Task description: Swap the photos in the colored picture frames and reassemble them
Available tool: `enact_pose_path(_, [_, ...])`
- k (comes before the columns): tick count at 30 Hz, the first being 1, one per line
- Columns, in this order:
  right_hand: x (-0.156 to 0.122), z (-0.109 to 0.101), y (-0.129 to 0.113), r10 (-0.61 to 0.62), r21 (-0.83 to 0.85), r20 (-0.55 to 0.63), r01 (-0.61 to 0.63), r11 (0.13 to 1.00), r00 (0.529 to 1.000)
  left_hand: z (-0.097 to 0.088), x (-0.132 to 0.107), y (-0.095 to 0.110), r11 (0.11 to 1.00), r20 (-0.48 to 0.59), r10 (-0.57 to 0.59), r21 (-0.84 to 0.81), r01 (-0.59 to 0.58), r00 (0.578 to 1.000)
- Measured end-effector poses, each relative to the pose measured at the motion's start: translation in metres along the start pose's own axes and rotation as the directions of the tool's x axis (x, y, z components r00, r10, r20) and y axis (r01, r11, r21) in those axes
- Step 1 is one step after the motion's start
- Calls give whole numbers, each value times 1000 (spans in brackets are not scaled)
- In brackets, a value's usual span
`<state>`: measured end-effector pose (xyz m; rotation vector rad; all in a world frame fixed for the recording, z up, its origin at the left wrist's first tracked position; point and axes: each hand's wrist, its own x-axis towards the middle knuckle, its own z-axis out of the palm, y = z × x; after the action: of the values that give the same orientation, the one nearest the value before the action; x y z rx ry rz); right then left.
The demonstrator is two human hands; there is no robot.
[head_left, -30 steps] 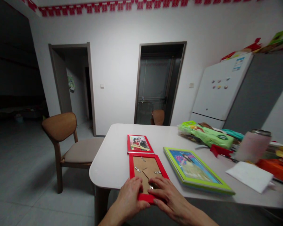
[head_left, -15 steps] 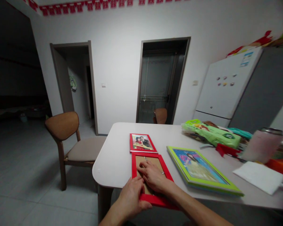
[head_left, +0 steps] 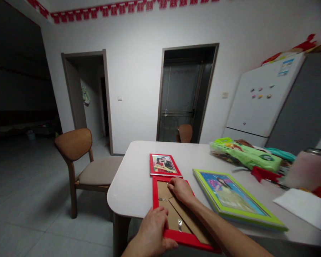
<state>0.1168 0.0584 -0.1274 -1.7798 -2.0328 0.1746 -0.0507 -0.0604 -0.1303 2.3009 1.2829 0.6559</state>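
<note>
A red picture frame [head_left: 187,240] lies face down at the table's front edge, its brown backing board [head_left: 163,214] showing. My left hand [head_left: 154,225] grips the frame's lower left side, thumb at the near edge. My right hand [head_left: 181,190] rests over the far right part of the backing, its fingers closed at a small metal clip [head_left: 168,183] by the top border. Another metal clip [head_left: 179,225] sits near the bottom border. A brown support leg [head_left: 186,216] runs slantwise along the back, partly under my right forearm. Just beyond lies a second red frame [head_left: 151,167] with a couple's photo.
A green picture frame [head_left: 216,205] lies face up on the white table [head_left: 135,178], to the right. Farther right are a green packet [head_left: 253,155], a pinkish jar [head_left: 307,171] and white paper [head_left: 305,207]. A wooden chair [head_left: 76,142] stands left.
My right hand has moved from the middle of the backing to the clip at its far end, uncovering the support leg and lower clip. My left hand keeps its hold on the frame.
</note>
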Motion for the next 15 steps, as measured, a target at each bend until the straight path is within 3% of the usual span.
enact_pose_path(7, [10,9,-1,145,46,-70,-142,989,987,-5,-3,5,996,55,-75,47,72,996])
enact_pose_path(10, [7,4,-2,119,125,-91,-107,986,989,-6,1,17,989,129,-105,113,91,986])
enact_pose_path(15, [-15,-24,12,24,277,-122,11,961,992,13,14,33,985,214,27,161,-63,976])
